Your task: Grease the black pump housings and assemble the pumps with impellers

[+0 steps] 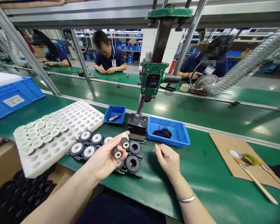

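Observation:
My left hand [104, 160] is palm up, its fingers curled around two small dark-brown cylinders with white ends, the upper cylinder [125, 142] and the lower cylinder [117, 153]. Under it lie two rows of round black housings [133, 164]; several hold white rings [89, 151], while those at the right end show bare black centres. My right hand [168, 158] hovers over the green bench, closed with thumb and fingertips together; anything between them is too small to make out. Just beyond it, a blue tray [180, 137] holds thin black rubber rings [163, 132].
A green press [152, 77] stands over a black block [137, 123]. Left of it are a small blue bin [115, 109] with a screwdriver and a white foam tray [88, 115] with white discs. Cardboard [224, 149] with brushes lies right. Co-workers sit opposite.

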Demonstrator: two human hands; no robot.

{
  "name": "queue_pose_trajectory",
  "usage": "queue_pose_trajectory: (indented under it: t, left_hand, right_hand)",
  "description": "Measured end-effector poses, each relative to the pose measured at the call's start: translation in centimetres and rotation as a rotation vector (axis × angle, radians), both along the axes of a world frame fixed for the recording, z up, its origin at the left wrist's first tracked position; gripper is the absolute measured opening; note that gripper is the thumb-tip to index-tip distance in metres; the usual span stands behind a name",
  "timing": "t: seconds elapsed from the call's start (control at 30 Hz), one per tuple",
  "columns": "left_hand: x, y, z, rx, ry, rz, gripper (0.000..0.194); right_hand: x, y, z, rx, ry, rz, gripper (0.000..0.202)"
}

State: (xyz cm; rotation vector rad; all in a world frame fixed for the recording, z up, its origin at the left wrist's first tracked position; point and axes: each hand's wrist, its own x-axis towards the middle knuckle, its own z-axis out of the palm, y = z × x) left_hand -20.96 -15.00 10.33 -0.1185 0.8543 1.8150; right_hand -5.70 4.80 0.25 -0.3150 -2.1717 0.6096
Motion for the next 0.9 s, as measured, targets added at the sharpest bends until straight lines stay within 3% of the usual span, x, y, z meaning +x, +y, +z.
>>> queue_pose_trajectory:
  t: [0.17,0.43,0.57,0.63,0.77,0.9]
  left_hand:
    - [0.0,0.3,0.3,0.111,-0.305,0.041,0.03]
    - [0.0,1.2,0.3,0.016,-0.216,0.117,0.031]
    - [1.8,1.2,1.6,-0.028,-0.237,0.155,0.031]
    - [3.3,1.0,2.6,-0.009,-0.34,0.101,0.031]
    - [6.8,0.8,3.8,0.03,-0.462,-0.154,0.025]
    - [8.9,1.9,2.8,-0.005,-0.538,-0.302,0.012]
  right_hand:
    - [0.0,0.0,-0.1,-0.001,0.004,0.006,0.03]
    - [0.1,-0.1,-0.1,-0.008,-0.004,0.005,0.032]
    - [0.1,-0.1,-0.1,-0.006,0.007,0.015,0.031]
    - [0.0,0.0,-0.1,-0.008,0.012,0.019,0.031]
    - [0.1,0.0,-0.5,-0.023,0.004,0.003,0.032]
    - [0.3,0.0,-0.9,-0.032,-0.017,-0.047,0.035]
